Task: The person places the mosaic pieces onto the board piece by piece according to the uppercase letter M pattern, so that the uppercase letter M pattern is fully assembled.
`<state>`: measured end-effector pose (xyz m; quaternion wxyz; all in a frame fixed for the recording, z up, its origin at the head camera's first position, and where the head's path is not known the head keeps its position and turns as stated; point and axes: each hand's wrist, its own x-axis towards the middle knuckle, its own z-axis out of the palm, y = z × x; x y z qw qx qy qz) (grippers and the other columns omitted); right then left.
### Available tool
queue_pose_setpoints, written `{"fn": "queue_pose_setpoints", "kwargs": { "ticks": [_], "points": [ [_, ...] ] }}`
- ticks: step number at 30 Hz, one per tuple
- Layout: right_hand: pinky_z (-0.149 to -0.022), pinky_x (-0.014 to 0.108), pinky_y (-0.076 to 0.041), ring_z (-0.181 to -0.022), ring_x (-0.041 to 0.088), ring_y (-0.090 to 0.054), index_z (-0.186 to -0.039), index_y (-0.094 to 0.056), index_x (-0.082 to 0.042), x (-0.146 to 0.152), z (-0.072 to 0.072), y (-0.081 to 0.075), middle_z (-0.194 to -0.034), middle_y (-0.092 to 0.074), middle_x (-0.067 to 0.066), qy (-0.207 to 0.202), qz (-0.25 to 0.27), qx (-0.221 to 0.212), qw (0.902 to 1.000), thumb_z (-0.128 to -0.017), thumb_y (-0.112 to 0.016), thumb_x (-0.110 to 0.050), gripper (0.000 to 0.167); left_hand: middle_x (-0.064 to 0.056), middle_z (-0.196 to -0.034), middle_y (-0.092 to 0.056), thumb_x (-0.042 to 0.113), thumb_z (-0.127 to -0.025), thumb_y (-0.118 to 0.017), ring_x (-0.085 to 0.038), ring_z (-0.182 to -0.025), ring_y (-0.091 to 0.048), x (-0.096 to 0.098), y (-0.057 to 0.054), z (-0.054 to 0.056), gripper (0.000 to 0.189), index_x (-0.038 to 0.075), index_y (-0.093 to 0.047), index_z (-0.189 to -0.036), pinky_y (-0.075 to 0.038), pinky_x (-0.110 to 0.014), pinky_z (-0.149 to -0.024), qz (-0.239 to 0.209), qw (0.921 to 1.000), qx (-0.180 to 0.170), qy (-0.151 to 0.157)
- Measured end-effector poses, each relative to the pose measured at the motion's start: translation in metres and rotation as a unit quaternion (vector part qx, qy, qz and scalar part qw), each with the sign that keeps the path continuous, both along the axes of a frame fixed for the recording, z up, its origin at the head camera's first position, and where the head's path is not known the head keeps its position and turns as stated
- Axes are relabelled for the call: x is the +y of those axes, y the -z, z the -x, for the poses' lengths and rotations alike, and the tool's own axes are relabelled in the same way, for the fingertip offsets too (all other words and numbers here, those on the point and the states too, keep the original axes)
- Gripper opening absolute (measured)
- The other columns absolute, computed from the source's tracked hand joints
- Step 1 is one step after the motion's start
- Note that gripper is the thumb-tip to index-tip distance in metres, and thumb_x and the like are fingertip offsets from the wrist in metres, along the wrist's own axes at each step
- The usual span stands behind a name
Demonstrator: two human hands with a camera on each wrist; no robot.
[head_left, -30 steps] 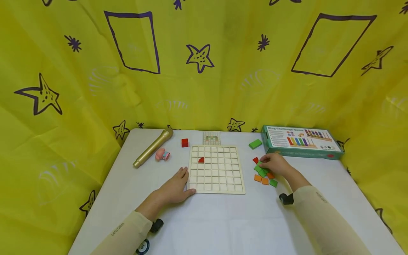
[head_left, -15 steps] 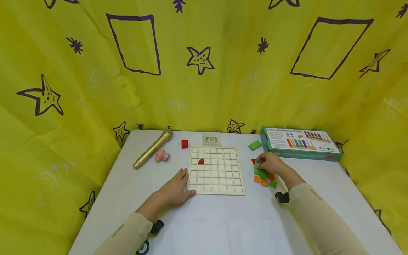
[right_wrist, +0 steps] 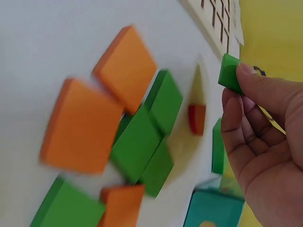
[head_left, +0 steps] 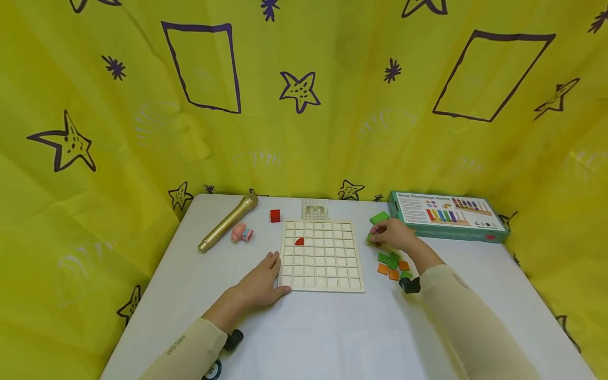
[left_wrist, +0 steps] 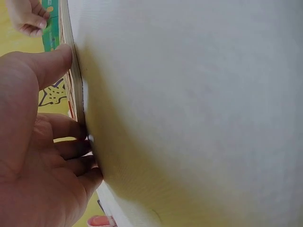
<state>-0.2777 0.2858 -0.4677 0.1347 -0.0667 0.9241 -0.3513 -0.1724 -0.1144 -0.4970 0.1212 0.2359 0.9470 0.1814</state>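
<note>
My right hand (head_left: 391, 235) pinches a small green tile (right_wrist: 228, 72) between thumb and fingers, above the table right of the wooden grid board (head_left: 328, 261). A red piece (right_wrist: 196, 119) lies on the table near that hand in the right wrist view. Below it sits a loose pile of green tiles (right_wrist: 137, 142) and orange tiles (right_wrist: 83, 127). My left hand (head_left: 258, 279) rests at the board's left edge, fingers along the side and thumb at the near corner. One red quarter-round piece (head_left: 300, 241) lies in a cell at the board's upper left.
Behind the board lies a small pattern card (head_left: 314, 209). At the back right are a green block (head_left: 380, 217) and a game box (head_left: 446, 214). On the left stand a red cube (head_left: 275, 216), a pink toy figure (head_left: 241, 233) and a gold microphone (head_left: 228, 224).
My right hand has taken a green tile from the pile and moved it up and left, toward the green block. The left hand has stayed at the board.
</note>
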Motion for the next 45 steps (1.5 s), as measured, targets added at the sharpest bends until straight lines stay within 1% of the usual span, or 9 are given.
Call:
{"fn": "queue_pose_setpoints", "kwargs": {
  "ticks": [6,8,12,14,18,25,33,41,45],
  "points": [
    [-0.06,0.03,-0.049,-0.074,0.019,-0.058,-0.102,-0.073,-0.002,-0.028,0.01,-0.003,-0.088,-0.068,0.005,-0.021,0.007,0.001,0.9998,-0.092,-0.074,-0.012,0.014,-0.025,-0.161,-0.024,0.044,-0.096,-0.065,-0.039,-0.15,-0.019,0.001,-0.001,-0.001,0.086,-0.014,-0.031,-0.15,-0.025,-0.047,-0.119,0.0,1.0,-0.002,0.003],
    [-0.062,0.03,-0.049,-0.076,0.018,-0.058,-0.103,-0.073,-0.002,-0.039,0.013,-0.005,-0.09,-0.069,0.004,-0.033,0.006,0.004,0.9994,-0.092,-0.074,-0.012,0.015,-0.026,-0.161,-0.024,0.044,-0.096,-0.066,-0.04,-0.15,-0.019,0.001,-0.001,-0.001,0.086,-0.014,-0.031,-0.15,-0.026,-0.048,-0.119,-0.001,1.0,-0.002,0.002],
    [-0.075,0.032,-0.05,-0.084,0.019,-0.059,-0.102,-0.074,-0.004,-0.062,0.017,-0.011,-0.094,-0.07,0.004,-0.046,0.001,0.009,0.9989,-0.093,-0.074,-0.013,0.013,-0.025,-0.161,-0.025,0.044,-0.096,-0.066,-0.039,-0.15,-0.02,0.001,-0.001,-0.001,0.087,-0.013,-0.032,-0.15,-0.026,-0.048,-0.119,0.005,1.0,0.002,0.0],
    [-0.078,0.034,-0.05,-0.087,0.021,-0.059,-0.101,-0.074,-0.005,-0.073,0.019,-0.014,-0.096,-0.07,0.005,-0.049,-0.002,0.009,0.9988,-0.092,-0.074,-0.012,0.011,-0.025,-0.161,-0.025,0.045,-0.096,-0.066,-0.039,-0.15,-0.02,0.0,-0.001,-0.001,0.087,-0.013,-0.031,-0.15,-0.026,-0.048,-0.119,0.005,1.0,0.004,-0.001],
    [-0.079,0.035,-0.05,-0.089,0.021,-0.059,-0.099,-0.075,-0.007,-0.094,0.023,-0.014,-0.095,-0.071,0.004,-0.059,0.001,0.003,0.9983,-0.092,-0.074,-0.011,0.008,-0.025,-0.161,-0.024,0.046,-0.096,-0.066,-0.039,-0.15,-0.02,0.0,-0.001,0.0,0.088,-0.013,-0.031,-0.151,-0.026,-0.048,-0.119,0.003,1.0,0.004,-0.001],
    [-0.077,0.033,-0.052,-0.087,0.02,-0.061,-0.098,-0.076,-0.006,-0.125,0.029,-0.006,-0.095,-0.072,0.004,-0.103,0.018,0.005,0.9945,-0.092,-0.074,-0.009,0.007,-0.025,-0.162,-0.024,0.046,-0.096,-0.066,-0.038,-0.15,-0.019,-0.003,0.001,0.001,0.088,-0.013,-0.031,-0.151,-0.026,-0.047,-0.119,0.006,1.0,0.003,-0.006],
    [-0.072,0.029,-0.05,-0.085,0.019,-0.059,-0.097,-0.075,-0.005,-0.146,0.027,-0.005,-0.094,-0.07,0.003,-0.097,0.028,-0.021,0.9947,-0.092,-0.073,-0.006,0.005,-0.025,-0.161,-0.024,0.047,-0.096,-0.065,-0.038,-0.151,-0.019,0.0,0.001,0.003,0.088,-0.013,-0.031,-0.151,-0.026,-0.047,-0.119,0.005,1.0,0.004,0.001],
    [-0.077,0.029,-0.051,-0.086,0.017,-0.059,-0.094,-0.076,-0.008,-0.157,0.03,0.003,-0.096,-0.07,0.001,-0.099,0.021,-0.02,0.9947,-0.091,-0.076,-0.009,0.003,-0.026,-0.161,-0.025,0.045,-0.095,-0.067,-0.039,-0.15,-0.02,0.0,-0.001,0.001,0.088,-0.013,-0.032,-0.15,-0.026,-0.048,-0.118,0.006,1.0,0.002,-0.001],
    [-0.076,0.03,-0.051,-0.086,0.018,-0.06,-0.094,-0.076,-0.006,-0.158,0.03,0.005,-0.095,-0.07,0.002,-0.102,0.018,-0.015,0.9946,-0.091,-0.075,-0.009,0.004,-0.025,-0.161,-0.024,0.045,-0.095,-0.067,-0.039,-0.15,-0.02,0.0,-0.001,0.001,0.088,-0.013,-0.031,-0.151,-0.026,-0.048,-0.118,0.003,1.0,-0.002,-0.002]
  ]
}}
